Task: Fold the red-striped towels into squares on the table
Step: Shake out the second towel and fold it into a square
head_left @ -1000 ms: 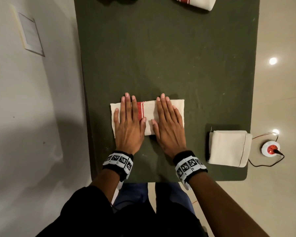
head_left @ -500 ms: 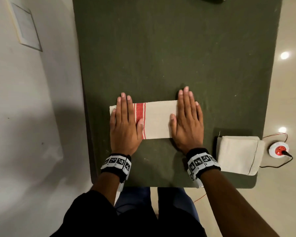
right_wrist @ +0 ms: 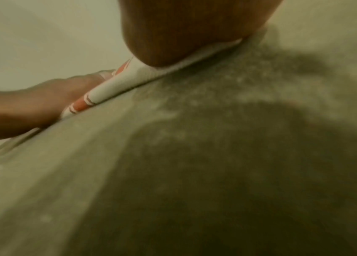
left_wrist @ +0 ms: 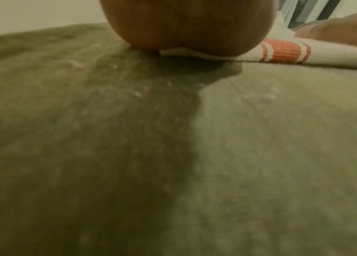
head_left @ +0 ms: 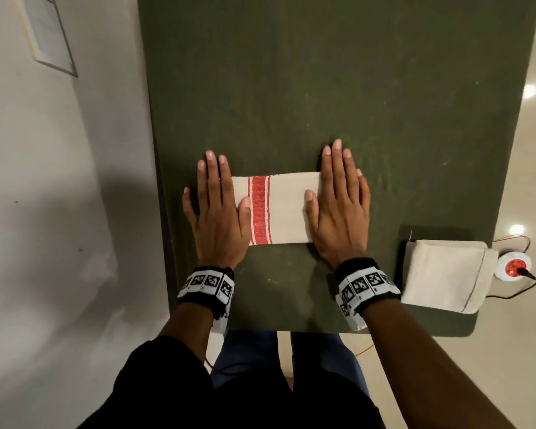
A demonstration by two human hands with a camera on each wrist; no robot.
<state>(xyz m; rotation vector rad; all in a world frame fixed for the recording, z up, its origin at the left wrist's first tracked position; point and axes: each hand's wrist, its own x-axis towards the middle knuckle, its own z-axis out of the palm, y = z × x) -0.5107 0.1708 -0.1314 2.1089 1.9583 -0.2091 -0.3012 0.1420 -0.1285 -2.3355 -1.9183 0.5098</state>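
Note:
A folded cream towel (head_left: pixel 287 209) with a red stripe (head_left: pixel 260 209) lies flat on the dark green table (head_left: pixel 322 88), near its front edge. My left hand (head_left: pixel 217 209) presses flat on the towel's left end, fingers straight. My right hand (head_left: pixel 341 205) presses flat on its right end, fingers straight and reaching past the far edge. In the left wrist view the palm heel (left_wrist: pixel 186 26) sits on the towel (left_wrist: pixel 337 55) edge beside the stripe (left_wrist: pixel 282 51). The right wrist view shows the palm (right_wrist: pixel 184 31) on the towel (right_wrist: pixel 116 83), with my left hand (right_wrist: pixel 30 107) beyond.
A folded plain cream towel (head_left: pixel 443 274) lies at the table's front right corner, overhanging the edge. A white and red socket (head_left: pixel 512 266) with a black cable sits on the floor to the right. A wall runs along the table's left side.
Both hands have slid apart along the towel, from its middle out to its two ends, smoothing it flat. The red stripe is now fully uncovered.

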